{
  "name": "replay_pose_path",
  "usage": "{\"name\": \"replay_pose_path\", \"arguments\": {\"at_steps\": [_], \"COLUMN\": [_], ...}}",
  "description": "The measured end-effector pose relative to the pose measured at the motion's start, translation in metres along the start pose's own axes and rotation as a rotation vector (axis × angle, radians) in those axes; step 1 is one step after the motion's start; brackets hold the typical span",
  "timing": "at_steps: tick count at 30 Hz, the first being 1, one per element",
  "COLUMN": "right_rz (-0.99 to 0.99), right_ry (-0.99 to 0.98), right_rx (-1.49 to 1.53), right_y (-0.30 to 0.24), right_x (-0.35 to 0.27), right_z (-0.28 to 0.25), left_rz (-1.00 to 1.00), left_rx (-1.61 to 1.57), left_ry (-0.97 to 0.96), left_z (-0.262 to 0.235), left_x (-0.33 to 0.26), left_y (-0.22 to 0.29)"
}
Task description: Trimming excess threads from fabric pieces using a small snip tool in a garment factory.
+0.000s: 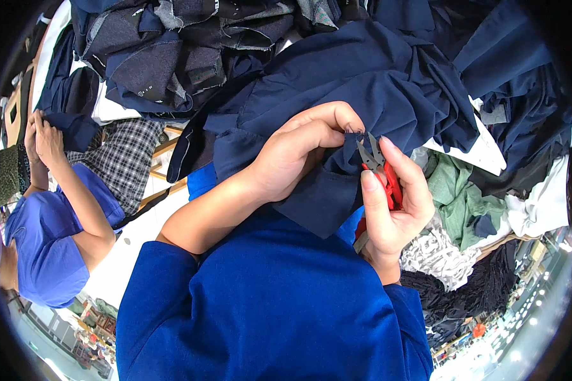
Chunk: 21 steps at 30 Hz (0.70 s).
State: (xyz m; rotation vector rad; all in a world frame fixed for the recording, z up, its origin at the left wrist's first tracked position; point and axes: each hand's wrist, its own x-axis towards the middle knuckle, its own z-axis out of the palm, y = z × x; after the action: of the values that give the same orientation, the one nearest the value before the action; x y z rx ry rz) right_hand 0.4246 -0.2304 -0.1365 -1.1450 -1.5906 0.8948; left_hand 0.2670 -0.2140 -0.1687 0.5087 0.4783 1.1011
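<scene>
I count two hands at work on my feed, and both are occupied. The left hand (305, 149) pinches the edge of one navy garment (362, 89) between thumb and fingers. The right hand (403, 197) grips one pair of red-handled snips (391, 184), its two dark blades parted right by the pinched edge. The garment lies across the bench (489, 152), one corner hanging toward the blue shirt (267, 298) in front.

Off to the left I have one co-worker (51, 235), both hands raised on a dark cloth, with one black-and-white plaid cloth (130, 152) beside them. To the right I see one green cloth (457, 190) above one black-and-white patterned cloth (438, 254).

The dark pieces (149, 63) at the top overlap too much for me to count, and the upper rim cuts some off. Bunched fabric hides the left fingertips — whether the blades actually touch a thread there, I can't fairly tell — and the co-worker's head is cropped at the edge.
</scene>
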Motion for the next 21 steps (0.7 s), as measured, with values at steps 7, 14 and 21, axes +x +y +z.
{"name": "replay_pose_path", "arguments": {"at_steps": [7,14,21], "right_rz": [0.033,0.591,0.356], "right_ry": [0.054,0.196,0.063], "right_rx": [-0.008,0.837,0.372], "right_y": [0.002,0.014,0.008], "right_x": [-0.002,0.012,-0.001], "right_z": [0.008,0.008,-0.008], "left_rz": [0.097,0.028,-0.011], "left_rx": [0.236,0.32,-0.25], "left_ry": [0.046,-0.051,-0.058], "left_z": [0.001,0.008,-0.011], "left_x": [0.001,-0.01,0.001], "left_y": [-0.004,-0.022,-0.008]}}
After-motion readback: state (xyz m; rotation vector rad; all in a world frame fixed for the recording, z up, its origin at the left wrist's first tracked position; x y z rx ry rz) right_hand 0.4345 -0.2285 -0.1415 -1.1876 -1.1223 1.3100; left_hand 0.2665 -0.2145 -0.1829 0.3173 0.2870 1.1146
